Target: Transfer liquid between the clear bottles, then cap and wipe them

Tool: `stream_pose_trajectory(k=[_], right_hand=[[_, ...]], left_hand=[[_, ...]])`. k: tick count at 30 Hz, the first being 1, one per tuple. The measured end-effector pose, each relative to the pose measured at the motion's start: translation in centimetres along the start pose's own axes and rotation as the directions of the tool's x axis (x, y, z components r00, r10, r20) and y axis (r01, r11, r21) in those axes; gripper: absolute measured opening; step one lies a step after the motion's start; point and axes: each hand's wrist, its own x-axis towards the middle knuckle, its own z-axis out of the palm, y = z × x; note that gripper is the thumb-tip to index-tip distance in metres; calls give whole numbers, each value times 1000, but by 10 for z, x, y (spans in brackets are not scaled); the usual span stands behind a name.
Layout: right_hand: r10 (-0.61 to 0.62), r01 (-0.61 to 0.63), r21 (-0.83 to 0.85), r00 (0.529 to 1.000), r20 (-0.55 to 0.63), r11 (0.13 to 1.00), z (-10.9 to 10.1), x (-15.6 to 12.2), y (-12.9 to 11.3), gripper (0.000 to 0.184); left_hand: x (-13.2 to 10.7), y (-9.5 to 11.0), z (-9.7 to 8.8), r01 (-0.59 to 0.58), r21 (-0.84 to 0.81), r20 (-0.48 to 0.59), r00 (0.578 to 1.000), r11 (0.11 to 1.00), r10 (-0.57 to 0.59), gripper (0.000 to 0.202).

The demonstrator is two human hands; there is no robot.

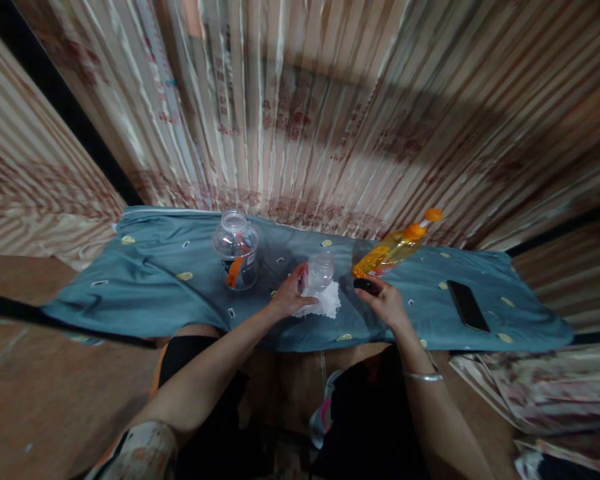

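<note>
My left hand (291,293) is wrapped round the side of a small clear plastic bottle (322,270). Under that bottle lies a crumpled white tissue (327,303), which my left thumb overlaps. Between the fingers of my right hand (387,303) is a small black object (366,287); its exact kind is unclear. Just beyond the right hand, a bottle of yellow-orange liquid (391,252) with an orange top appears slanted to the right. Left of my left hand stands a larger clear plastic bottle (236,250), uncapped, with an orange and black label.
The things rest on a narrow surface covered by a blue-green patterned cloth (155,287). A black phone (467,305) lies at its right. Behind it hangs a pleated striped curtain (300,133). My legs are below the front edge.
</note>
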Motion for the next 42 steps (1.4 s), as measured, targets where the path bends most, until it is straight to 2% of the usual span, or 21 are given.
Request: stream_pose_trajectory(k=[3,5,7,9,13,17,23,33,38,42], right_hand=[[-102,110,374,994,-39,921,-18,8,-31,46],[-186,174,441,982,-17,880,-30,15,-58,47],[-281,236,431,959,41,871,-40,21,-85,45],[-383,318,368,916,116,874,-48,26,-107,41],[-513,481,182,820,254,858,-58,34,-131,31],[-560,579,60,751,349,813,-61,40,-138,28],[-552,608,8,714,431,794,-61,46,-142,32],[-515,615,-60,707,485,787,-60,48,-142,34],[-486,629,-190,729,483,754,-59,43,-149,32],[-496,666,-254,712,498,701,-61,42,-155,45]], left_hand=[[0,-1,0,14,17,-7,1000,1000,-14,95],[-1,-1,1,28,18,-12,1000,999,-28,94],[-1,-1,2,29,7,-12,1000,1000,-29,94],[-1,0,2,13,-6,-15,1000,1000,-14,93],[-1,3,4,19,-15,-28,999,1000,-20,91],[-2,9,4,31,5,-25,999,1000,-31,89],[-2,14,3,9,8,-1,1000,1000,-9,88],[-1,8,5,-23,-1,-2,1000,1000,23,90],[-1,9,5,-25,8,-6,1000,1000,25,90],[-3,11,4,-4,10,-9,1000,1000,4,89]])
